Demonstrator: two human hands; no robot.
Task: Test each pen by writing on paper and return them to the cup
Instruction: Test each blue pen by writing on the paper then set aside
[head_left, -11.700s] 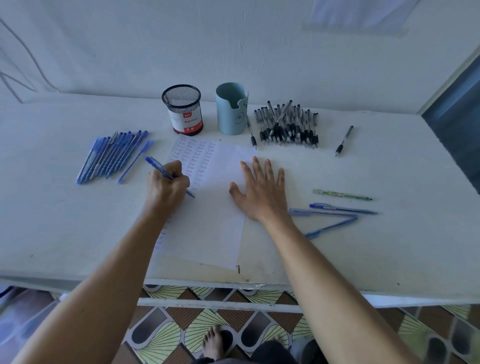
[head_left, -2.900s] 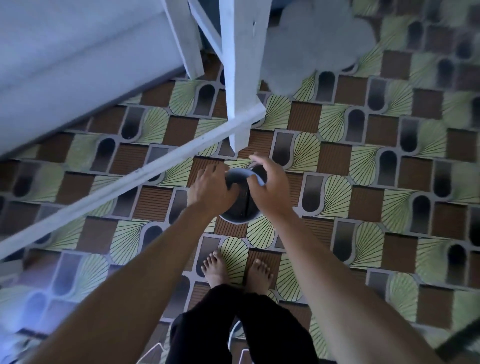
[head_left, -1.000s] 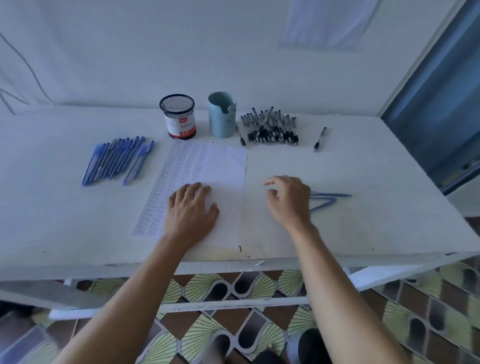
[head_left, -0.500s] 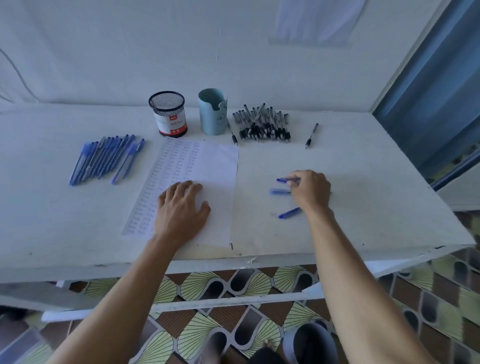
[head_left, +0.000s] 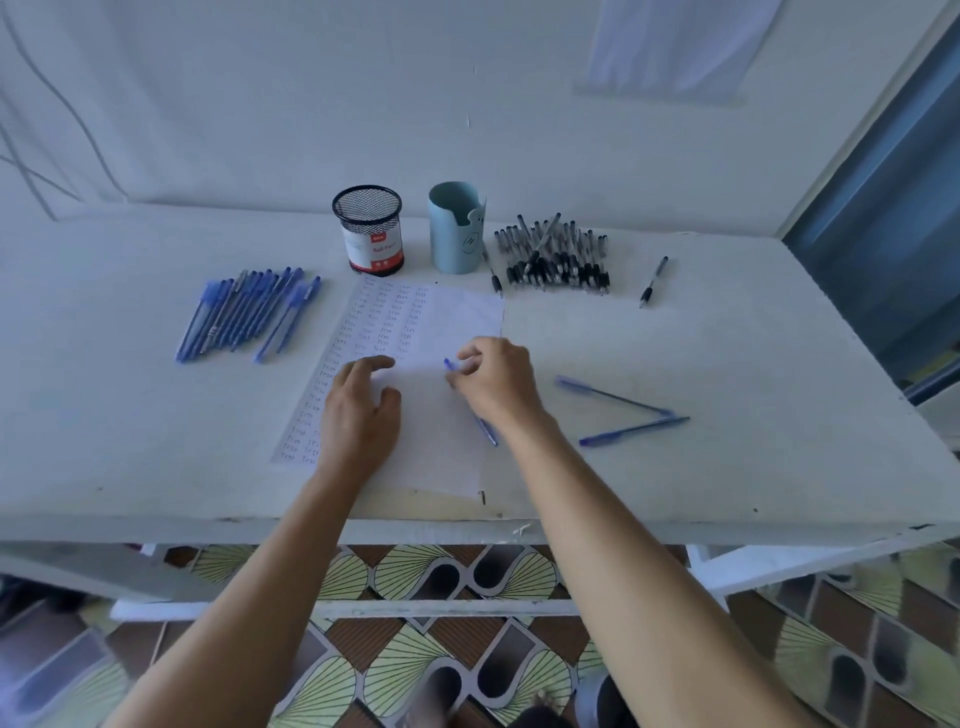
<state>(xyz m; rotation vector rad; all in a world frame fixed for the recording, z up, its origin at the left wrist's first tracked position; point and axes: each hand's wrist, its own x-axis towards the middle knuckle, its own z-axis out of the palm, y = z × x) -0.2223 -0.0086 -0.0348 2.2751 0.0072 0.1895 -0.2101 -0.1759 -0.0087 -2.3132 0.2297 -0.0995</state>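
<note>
A sheet of paper with columns of small written words lies in the middle of the white table. My right hand pinches a blue pen over the paper, one blue end sticking out by the fingertips. My left hand rests on the paper beside it, fingers loosely bent and holding nothing. At the back stand a black mesh cup and a light blue cup. Two blue pens lie in a V at the right.
A row of several blue pens lies at the left. A heap of black pens lies behind the paper, with a single black pen further right. The table's front edge is close, patterned floor tiles below.
My right hand has taken one blue pen from the group at the right and carried it left over the paper. My left hand stays on the paper.
</note>
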